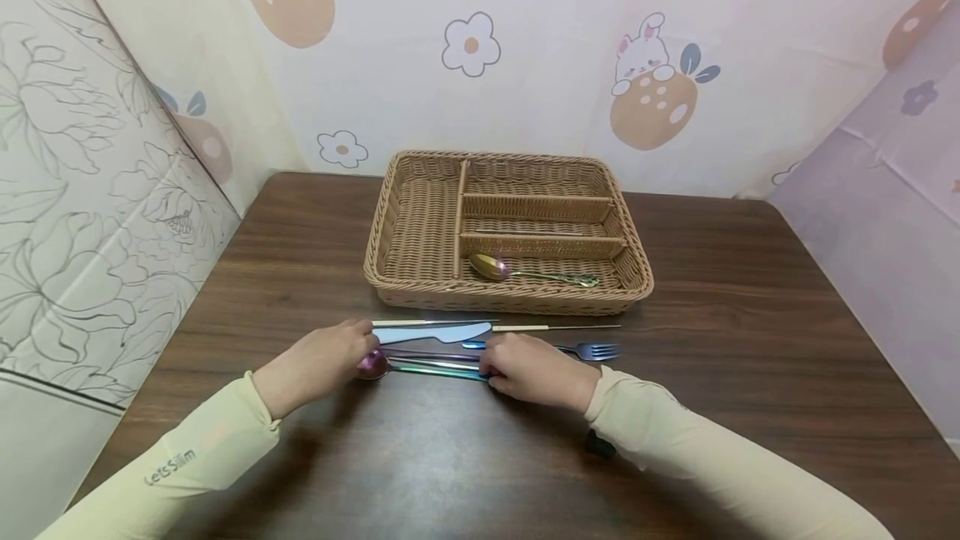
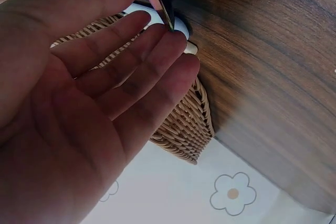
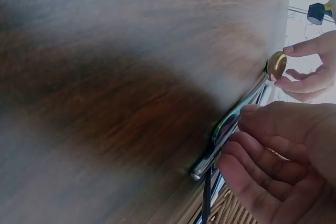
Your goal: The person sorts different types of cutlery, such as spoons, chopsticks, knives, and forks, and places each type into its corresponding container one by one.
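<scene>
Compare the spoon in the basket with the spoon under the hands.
The gold spoon lies alone in the basket's nearest compartment, untouched. The iridescent spoon lies on the table among other cutlery, with both hands at it: left hand at the bowl, right hand on the handle. Both point bowl-left.

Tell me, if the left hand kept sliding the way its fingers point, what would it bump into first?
The left hand points right along the table, so it would likely first meet the iridescent spoon at its fingertips, then the right hand on the handle. Depth is hard to judge.
</scene>
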Demonstrator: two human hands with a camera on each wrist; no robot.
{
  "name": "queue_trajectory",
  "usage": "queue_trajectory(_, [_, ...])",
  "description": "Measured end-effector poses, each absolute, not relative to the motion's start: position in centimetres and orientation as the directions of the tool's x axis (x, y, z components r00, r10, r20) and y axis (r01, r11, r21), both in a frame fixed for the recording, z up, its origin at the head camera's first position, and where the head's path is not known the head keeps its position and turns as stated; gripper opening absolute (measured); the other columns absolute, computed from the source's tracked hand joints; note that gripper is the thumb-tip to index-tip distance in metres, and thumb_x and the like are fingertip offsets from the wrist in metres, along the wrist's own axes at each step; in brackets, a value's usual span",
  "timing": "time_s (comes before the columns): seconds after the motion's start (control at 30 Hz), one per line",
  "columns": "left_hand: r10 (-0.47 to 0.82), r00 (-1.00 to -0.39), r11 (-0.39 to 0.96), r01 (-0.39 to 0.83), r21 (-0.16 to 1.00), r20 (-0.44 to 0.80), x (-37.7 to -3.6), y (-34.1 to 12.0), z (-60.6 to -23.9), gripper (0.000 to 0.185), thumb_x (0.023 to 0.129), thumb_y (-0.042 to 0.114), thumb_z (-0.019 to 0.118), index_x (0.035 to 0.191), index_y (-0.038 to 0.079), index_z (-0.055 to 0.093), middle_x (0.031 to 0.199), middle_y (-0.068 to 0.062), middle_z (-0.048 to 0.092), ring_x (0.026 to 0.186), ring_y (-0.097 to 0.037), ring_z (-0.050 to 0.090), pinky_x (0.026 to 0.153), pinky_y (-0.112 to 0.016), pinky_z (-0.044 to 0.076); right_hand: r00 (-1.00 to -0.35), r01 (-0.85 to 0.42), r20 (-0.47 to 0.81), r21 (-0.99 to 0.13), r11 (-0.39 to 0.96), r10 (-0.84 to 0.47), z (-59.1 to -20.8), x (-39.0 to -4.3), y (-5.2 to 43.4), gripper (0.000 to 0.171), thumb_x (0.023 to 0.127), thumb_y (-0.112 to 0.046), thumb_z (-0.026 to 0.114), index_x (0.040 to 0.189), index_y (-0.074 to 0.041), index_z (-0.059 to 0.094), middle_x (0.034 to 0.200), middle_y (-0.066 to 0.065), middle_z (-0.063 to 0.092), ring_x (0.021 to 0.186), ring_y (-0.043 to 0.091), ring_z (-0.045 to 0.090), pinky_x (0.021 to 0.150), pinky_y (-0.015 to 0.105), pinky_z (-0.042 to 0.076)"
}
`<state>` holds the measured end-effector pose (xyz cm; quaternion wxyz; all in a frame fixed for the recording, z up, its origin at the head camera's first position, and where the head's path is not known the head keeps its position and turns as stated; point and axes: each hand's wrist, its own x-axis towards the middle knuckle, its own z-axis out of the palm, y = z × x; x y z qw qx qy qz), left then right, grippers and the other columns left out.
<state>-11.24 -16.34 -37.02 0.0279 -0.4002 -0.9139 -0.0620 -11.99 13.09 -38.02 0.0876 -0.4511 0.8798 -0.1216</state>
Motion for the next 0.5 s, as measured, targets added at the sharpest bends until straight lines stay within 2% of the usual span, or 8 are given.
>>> queue_trajectory(0.13, [0.726,-0.684,0.676,0.729,0.110,0.073,-11.23,-16.39,-37.06,0.029,0.060,-0.005,0.083,0.081,0.003,0.064,0.077,-0.003,0.051,0.068,-0.017,0.052,0.056,-0.034,0.051,-0.594,-0.766,-0.038,-0.278,0.579,-0.804,-38.13,-11.80,12.87,0.008,0.081,-0.004,0.070,0.077,-0.009,0.067,0.073,-0.005,0.054,0.063,0.004,0.048,0.056,0.020,0.046])
queue_trajectory(0.5, [0.738,-0.668,0.660,0.744,0.103,0.093,-11.28,-16.54,-37.57,0.031,0.058,-0.002,0.086,0.078,0.006,0.063,0.077,-0.003,0.052,0.068,-0.018,0.054,0.056,-0.034,0.050,-0.617,-0.753,-0.039,-0.260,0.604,-0.786,-38.40,-11.56,12.41,0.013,0.081,-0.004,0.070,0.074,-0.010,0.062,0.073,-0.004,0.053,0.062,0.006,0.046,0.054,0.023,0.045])
